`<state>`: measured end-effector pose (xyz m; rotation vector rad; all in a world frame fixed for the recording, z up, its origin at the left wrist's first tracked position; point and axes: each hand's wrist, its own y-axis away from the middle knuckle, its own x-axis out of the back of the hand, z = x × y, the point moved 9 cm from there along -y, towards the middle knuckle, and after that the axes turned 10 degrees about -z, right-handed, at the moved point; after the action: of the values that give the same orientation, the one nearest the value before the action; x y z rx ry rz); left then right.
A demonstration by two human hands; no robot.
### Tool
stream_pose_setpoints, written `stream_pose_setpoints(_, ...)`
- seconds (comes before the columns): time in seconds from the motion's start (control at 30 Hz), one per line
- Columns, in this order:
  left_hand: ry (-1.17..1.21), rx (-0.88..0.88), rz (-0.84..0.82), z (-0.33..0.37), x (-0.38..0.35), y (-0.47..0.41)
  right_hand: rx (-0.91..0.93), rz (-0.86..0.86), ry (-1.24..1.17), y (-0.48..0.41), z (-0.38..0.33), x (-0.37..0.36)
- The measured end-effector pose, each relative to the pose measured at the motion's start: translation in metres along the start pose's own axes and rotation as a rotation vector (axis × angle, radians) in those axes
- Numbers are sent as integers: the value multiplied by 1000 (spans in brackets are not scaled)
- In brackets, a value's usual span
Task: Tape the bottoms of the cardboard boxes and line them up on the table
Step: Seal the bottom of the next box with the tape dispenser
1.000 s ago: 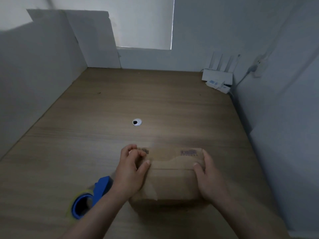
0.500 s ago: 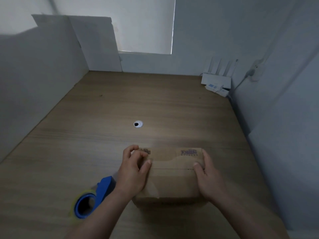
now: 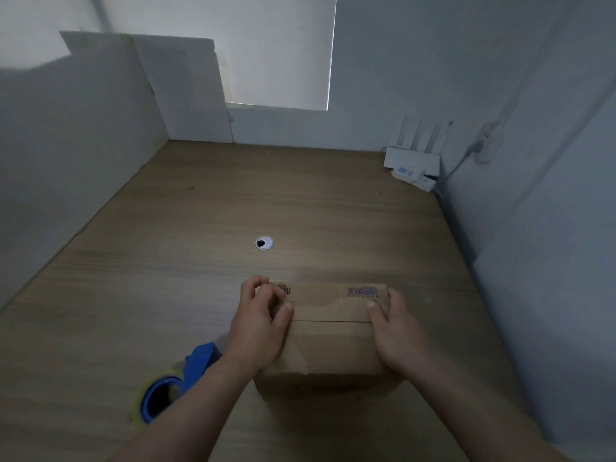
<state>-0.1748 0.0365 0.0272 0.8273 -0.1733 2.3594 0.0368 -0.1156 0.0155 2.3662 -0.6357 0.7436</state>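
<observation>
A small brown cardboard box [image 3: 330, 338] lies on the wooden table [image 3: 200, 261] near its front edge, flaps folded shut on top with a seam across the middle. My left hand [image 3: 260, 325] grips the box's left side, thumb on the top flap and fingers curled at the far left corner. My right hand [image 3: 396, 335] holds the right side, thumb pressed on the top near the seam. A blue tape dispenser [image 3: 176, 378] with a roll of clear tape lies on the table just left of my left forearm.
A round cable hole [image 3: 264, 243] sits mid-table. A white router [image 3: 411, 161] with antennas stands at the back right corner, wired to a wall socket [image 3: 485, 145]. White boards [image 3: 186, 91] lean at the back left. Walls close in left and right.
The hands and box have barely shifted. The flaps now lie flatter, and the view has tilted slightly.
</observation>
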Motion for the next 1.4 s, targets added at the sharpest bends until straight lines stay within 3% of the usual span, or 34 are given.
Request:
stream_pose_setpoints(0.3,44,-4,-39,-6,3,4,14,-23,46,-1,2,-7)
stream_pose_setpoints(0.4,84,21,139,-30,32,32,31,-24,42,-1,2,-9)
stream_pose_setpoints(0.5,-158,228,281,-99,56,87,38,-22,40,-1,2,-10)
stream_pose_setpoints(0.6,-414,448,145,-169,52,119,58,-3,54,-6,5,-9)
stream_pose_setpoints(0.73,-604,594,-76,-206,33,118,61,19,94,-9,9,-6)
stream_pose_setpoints(0.93,-461,633,-126,-226,20,104,101,77,114,-9,8,-3)
stream_pose_setpoints(1.07,-395,494,-47,-180,53,93,160,140,110,1,-5,4)
stream_pose_setpoints(1.2,-263,257,2,-80,111,66,220,192,88,10,-8,8)
stream_pose_setpoints(1.3,-142,76,-73,7,136,53,201,154,22,8,-4,7)
stream_pose_setpoints(1.4,-54,-23,-304,65,122,43,180,107,-90,6,1,6)
